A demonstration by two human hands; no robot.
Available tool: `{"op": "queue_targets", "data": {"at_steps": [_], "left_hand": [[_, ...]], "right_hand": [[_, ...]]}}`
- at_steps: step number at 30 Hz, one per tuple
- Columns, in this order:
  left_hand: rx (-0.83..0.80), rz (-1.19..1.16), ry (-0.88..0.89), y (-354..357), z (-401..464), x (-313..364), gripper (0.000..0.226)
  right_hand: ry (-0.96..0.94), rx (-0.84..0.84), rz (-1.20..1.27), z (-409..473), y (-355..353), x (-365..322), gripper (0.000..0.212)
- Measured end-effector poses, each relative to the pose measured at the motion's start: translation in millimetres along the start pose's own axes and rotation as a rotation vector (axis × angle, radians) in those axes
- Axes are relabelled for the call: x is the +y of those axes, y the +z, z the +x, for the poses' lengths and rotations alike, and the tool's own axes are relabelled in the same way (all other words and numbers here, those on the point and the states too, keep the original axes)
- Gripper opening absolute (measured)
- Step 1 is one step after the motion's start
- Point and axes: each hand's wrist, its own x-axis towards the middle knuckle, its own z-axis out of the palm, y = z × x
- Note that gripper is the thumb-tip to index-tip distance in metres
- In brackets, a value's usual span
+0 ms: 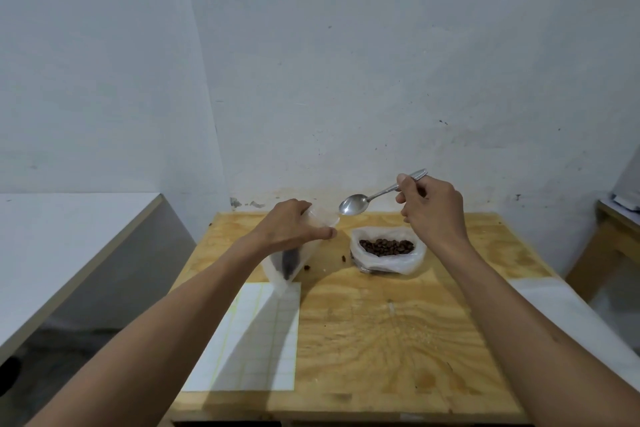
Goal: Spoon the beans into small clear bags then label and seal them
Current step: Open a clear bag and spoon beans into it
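We are working at the pale plywood table (398,329), with a white sheet of gridded labels (256,333) lying flat at its near left, still waiting for the labelling step. Behind it stands the white plastic sack of dark brown beans (387,248), its mouth rolled open, and a couple of stray beans lie on the wood between it and our bag. We judge that we are in the filling step: the small clear plastic bag (294,253) already shows a dark clump of beans at its lower end. Our left hand (294,227) grips this bag near its mouth, fingers curled over the top and thumb pressed along the side, holding it tilted — mouth up and toward the spoon. Our right hand (431,208) pinches the handle of the silver metal spoon (355,204), whose bowl looks empty and hovers just beside the bag's mouth. Next we must dip into the sack, then carry a level load back without spilling.
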Motion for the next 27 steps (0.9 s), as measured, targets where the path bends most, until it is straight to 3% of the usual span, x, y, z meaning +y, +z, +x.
{"op": "queue_targets", "data": {"at_steps": [6, 10, 15, 19, 22, 27], "left_hand": [[0.060, -0.116, -0.030, 1.7, 2.0, 5.2, 0.062], [0.098, -0.195, -0.023, 1.9, 4.5, 15.6, 0.064], [0.120, -0.258, -0.039, 5.2, 8.7, 27.5, 0.062], [0.149, -0.347, -0.067, 9.1, 11.0, 37.7, 0.065], [0.161, -0.432, -0.108, 9.2, 11.2, 46.2, 0.066], [0.187, -0.526, -0.129, 5.2, 13.4, 56.8, 0.066]], "right_hand": [[-0.023, 0.029, -0.051, -0.4, -23.8, 23.5, 0.033], [-0.141, 0.017, -0.182, -10.6, -38.7, 39.9, 0.035], [-0.436, -0.077, -0.516, -31.1, -41.1, 63.3, 0.021], [-0.828, -0.201, -0.613, -43.5, -39.0, 82.7, 0.016], [-0.841, -0.327, -0.637, -46.9, -43.3, 87.6, 0.013], [-0.704, -0.374, -0.655, -39.5, -47.4, 74.1, 0.040]]}}
